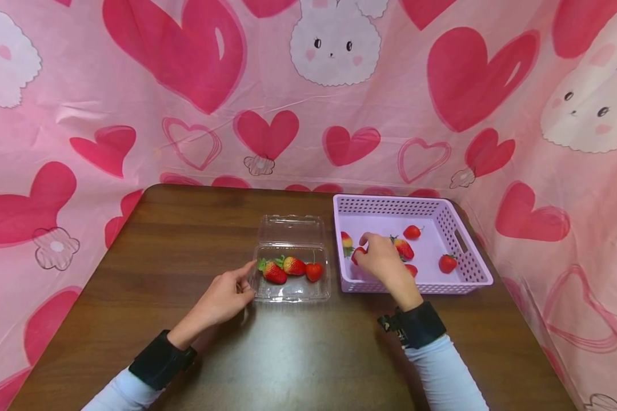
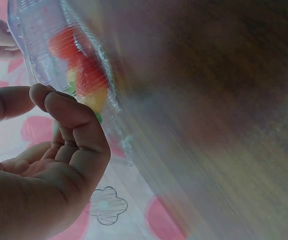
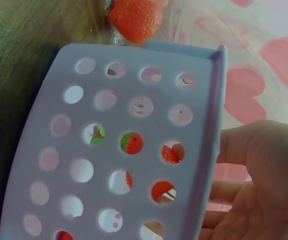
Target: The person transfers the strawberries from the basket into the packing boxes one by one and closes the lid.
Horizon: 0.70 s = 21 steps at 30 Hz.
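A clear plastic clamshell box (image 1: 290, 294) lies on the table with its lid folded back. Inside are two strawberries (image 1: 275, 273) with green leaves and a rounder red fruit (image 1: 314, 271) with a thin stem. My left hand (image 1: 226, 297) pinches the box's left rim between thumb and fingers; the left wrist view shows this hand (image 2: 68, 145) close up. Over the lilac basket (image 1: 416, 288), my right hand (image 1: 383, 257) reaches in and pinches a red strawberry (image 1: 359, 255), partly covered by the fingers. In the right wrist view the basket's wall (image 3: 93, 160) hides the fingertips.
More fruit lies in the basket: a strawberry (image 1: 403, 248) beside the right hand, one at the right (image 1: 447, 263), a stemmed red fruit (image 1: 412, 232) near the back. The brown table (image 1: 195, 228) meets a pink heart-patterned cloth (image 1: 308, 142) behind.
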Available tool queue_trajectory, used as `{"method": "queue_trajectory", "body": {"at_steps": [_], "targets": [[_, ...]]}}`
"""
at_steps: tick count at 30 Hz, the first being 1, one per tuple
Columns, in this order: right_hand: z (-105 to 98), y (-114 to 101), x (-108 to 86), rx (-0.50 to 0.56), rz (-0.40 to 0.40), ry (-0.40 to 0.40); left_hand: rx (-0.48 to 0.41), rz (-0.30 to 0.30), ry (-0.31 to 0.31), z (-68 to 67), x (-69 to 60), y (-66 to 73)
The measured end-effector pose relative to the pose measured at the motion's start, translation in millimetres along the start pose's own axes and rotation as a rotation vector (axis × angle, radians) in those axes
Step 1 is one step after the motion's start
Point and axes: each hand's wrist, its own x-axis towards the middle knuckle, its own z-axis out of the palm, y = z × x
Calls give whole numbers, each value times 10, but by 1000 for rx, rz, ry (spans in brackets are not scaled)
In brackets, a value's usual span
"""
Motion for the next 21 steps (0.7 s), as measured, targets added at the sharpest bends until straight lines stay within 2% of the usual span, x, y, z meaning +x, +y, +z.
{"method": "queue_trajectory", "body": {"at_steps": [7, 14, 21], "targets": [[-22, -49, 7, 29, 38, 1, 4, 9, -1, -1, 4, -5], [-51, -92, -22, 15, -6, 53, 12, -18, -9, 0, 10, 4], [-65, -137, -46, 48, 12, 41, 23, -7, -7, 0, 11, 0]]}}
